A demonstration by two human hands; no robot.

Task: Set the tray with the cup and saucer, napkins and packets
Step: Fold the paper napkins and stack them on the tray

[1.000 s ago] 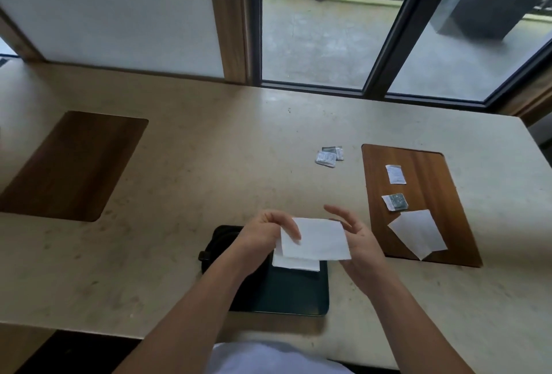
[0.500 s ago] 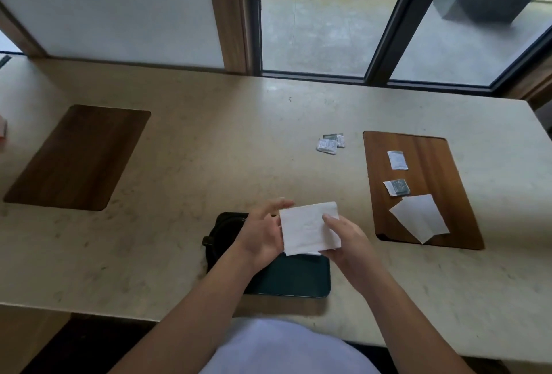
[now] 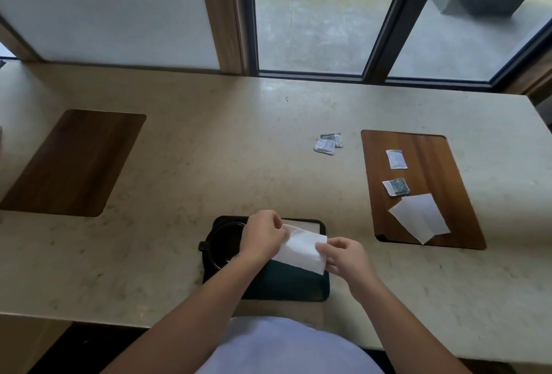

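Note:
A dark tray (image 3: 286, 287) lies at the near edge of the beige counter. On its left part sits a black cup on a saucer (image 3: 221, 248), half hidden by my left hand. Both hands hold a white napkin (image 3: 301, 249) just above the tray: my left hand (image 3: 263, 236) pinches its upper left edge, my right hand (image 3: 343, 257) its right edge. Another white napkin (image 3: 301, 222) lies on the tray's far part. Two packets (image 3: 328, 143) lie on the counter beyond the tray.
A wooden board (image 3: 418, 188) at the right carries two packets (image 3: 396, 159) (image 3: 396, 186) and a folded napkin (image 3: 419, 218). Another wooden board (image 3: 74, 161) lies at the left. Windows run along the counter's far edge.
The napkin has gone from held open in front of me to lower and smaller over the tray, with both hands closer together on its edges.

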